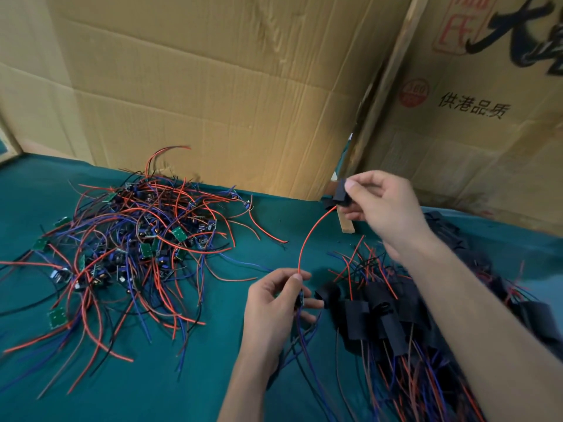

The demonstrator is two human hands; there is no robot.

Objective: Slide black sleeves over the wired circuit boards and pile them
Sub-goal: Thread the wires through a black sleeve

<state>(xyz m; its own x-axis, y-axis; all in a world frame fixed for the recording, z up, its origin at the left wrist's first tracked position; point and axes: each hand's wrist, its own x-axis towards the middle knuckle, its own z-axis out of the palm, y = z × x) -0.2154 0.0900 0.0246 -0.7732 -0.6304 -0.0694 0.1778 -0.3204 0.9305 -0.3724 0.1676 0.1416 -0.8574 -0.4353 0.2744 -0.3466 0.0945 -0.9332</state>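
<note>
A: What surrounds the hands?
B: Bare boards (122, 242) heaped at nine o'clock, sleeved pile (384, 318) at four, green cloth (189, 376), cardboard wall (213, 86) behind.
A: The hands?
B: Right hand (387, 208) pinches black sleeve (338, 193); left hand (274, 303) pinches circuit board (300, 298), its red wire (307, 239) arching between them.

two hands (275, 303), two wire piles (128, 239), two cardboard sheets (213, 86)

The cardboard box (475, 123) standing at the back right carries all the readable print. On its face there is a line of black Chinese characters (474, 109), which read 供港品质. To the left of this line sits a round red seal (414, 93) with the number 360 inside it. Higher up, a red rectangular stamp (456, 24) shows the character 氏, with another character above it cut off. Beside it are big black brush characters (527, 28), cut by the frame edge and not legible.
</note>
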